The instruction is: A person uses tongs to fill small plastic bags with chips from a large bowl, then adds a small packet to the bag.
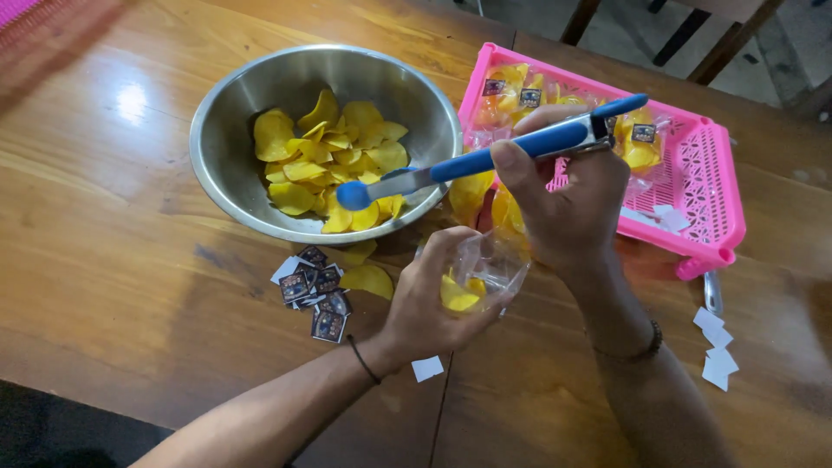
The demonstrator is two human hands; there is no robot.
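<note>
My right hand (568, 199) grips blue-handled tongs (485, 156) whose blue tips reach over the rim of a steel bowl (234, 104). Yellow chips (334, 156) fill the bowl. My left hand (433, 299) holds a small clear plastic bag (490, 273) with a few yellow chips inside, just in front of the bowl. Two loose chips (368, 279) lie on the table beside that hand.
A pink plastic basket (715, 199) at the right holds filled, labelled chip bags (511, 91). Small dark stickers (312, 290) lie piled in front of the bowl. White paper squares (715, 347) are scattered on the wooden table (104, 260). Chair legs stand beyond the far edge.
</note>
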